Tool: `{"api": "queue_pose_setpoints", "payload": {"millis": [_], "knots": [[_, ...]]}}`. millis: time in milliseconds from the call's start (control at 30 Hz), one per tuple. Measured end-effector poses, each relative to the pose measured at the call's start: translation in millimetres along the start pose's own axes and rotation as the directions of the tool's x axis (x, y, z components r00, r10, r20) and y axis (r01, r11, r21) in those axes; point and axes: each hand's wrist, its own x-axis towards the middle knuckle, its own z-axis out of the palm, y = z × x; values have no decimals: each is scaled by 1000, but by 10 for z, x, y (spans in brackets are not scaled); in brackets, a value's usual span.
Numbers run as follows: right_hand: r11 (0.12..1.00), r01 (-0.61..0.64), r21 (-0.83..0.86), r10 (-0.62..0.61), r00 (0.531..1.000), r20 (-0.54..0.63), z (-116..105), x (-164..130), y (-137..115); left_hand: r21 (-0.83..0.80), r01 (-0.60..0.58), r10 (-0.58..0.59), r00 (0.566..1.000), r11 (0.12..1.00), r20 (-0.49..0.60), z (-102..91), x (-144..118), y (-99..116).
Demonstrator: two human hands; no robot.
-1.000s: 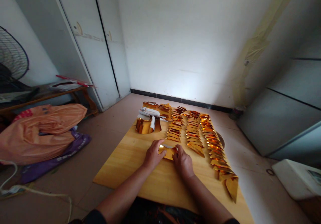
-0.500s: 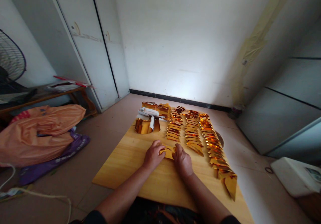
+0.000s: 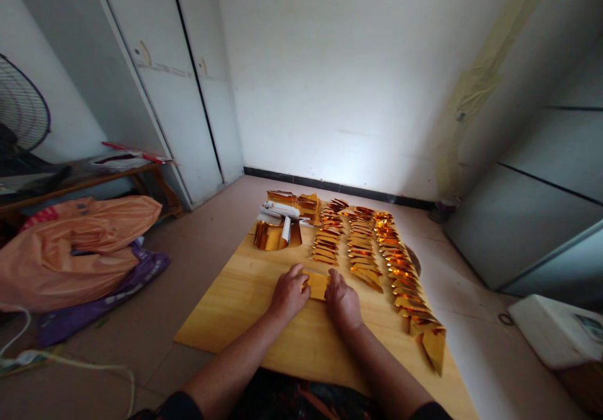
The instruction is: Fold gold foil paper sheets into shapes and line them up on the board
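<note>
Hands (image 3: pixel 288 294) (image 3: pixel 345 302) facing, fingers (image 3: pixel 304 290) curled, gold foil (image 3: pixel 317 286) between

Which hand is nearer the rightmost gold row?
Right. The right hand is left of the rightmost gold row, apart from it; the left hand is farther left, at the gold piece's opposite end.

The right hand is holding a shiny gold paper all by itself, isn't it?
Not by itself: the head view shows the left hand holding the shiny gold paper too, at its other end. The right hand does hold it.
</note>
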Motion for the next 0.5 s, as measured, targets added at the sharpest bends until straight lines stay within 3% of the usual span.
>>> {"api": "queue_pose_setpoints", "payload": {"millis": [500], "knots": [[997,28,-78,-30,999,-23,96,75,78,71,-43,40,998,997,39,-27,70,19]]}}
